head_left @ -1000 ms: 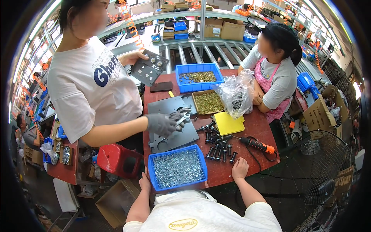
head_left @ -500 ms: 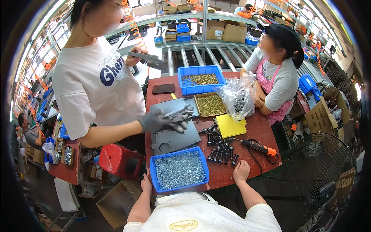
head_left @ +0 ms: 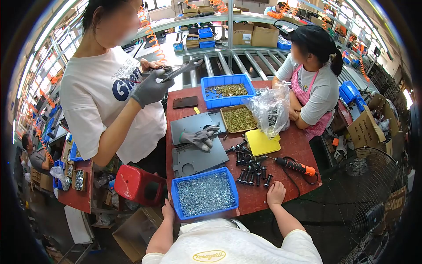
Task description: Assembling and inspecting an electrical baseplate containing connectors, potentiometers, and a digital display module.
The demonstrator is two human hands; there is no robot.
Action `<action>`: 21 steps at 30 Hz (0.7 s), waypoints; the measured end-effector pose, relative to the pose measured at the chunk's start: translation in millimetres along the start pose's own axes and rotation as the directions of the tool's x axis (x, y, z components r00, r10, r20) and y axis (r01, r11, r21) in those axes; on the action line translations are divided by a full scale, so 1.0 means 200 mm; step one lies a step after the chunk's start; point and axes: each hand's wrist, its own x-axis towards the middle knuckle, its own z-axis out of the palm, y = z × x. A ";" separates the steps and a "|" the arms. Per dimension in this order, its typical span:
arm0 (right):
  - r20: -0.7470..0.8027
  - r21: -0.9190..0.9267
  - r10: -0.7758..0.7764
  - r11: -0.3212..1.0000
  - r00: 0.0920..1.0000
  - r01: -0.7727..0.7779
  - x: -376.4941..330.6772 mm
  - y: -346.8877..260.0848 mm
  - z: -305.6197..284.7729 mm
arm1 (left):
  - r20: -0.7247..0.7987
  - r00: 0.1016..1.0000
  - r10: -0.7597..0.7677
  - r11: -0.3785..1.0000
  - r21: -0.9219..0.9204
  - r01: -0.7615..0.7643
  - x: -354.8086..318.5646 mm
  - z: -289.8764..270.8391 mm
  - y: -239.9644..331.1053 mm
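The blue bin of small silvery fasteners sits at the near edge of the red worktable, directly ahead of the wearer. I judge it heavy for its size: a stiff plastic tub packed with loose metal parts that would shift and spill if tipped, so its rim and short end walls are the best places to grip, lifting level with both hands. The left hand rests at the bin's near left corner, fingers curled against the wall and table edge; whether it grips or merely touches cannot be told. To the right, the right hand lies flat on the tabletop, fingers loosely together and holding nothing, just beside a cluster of black bolts and a little apart from the bin's right wall. Farther right lies an orange-handled power screwdriver with its cord. Beyond the bin, grey metal plates lie under a co-worker's grey-gloved hand.
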 end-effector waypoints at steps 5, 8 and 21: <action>0.002 0.003 -0.004 1.000 1.000 0.004 0.01 -0.01 0.00 | 0.016 1.000 0.008 1.000 -0.010 -0.008 0.02 0.01 -0.02; -0.005 -0.009 -0.004 1.000 1.000 0.004 0.00 0.00 -0.01 | 0.014 1.000 0.010 1.000 -0.020 -0.010 -0.01 0.00 0.02; -0.006 -0.011 -0.008 1.000 1.000 0.008 -0.01 0.00 0.00 | 0.010 1.000 0.012 0.999 -0.047 -0.011 0.01 0.02 -0.04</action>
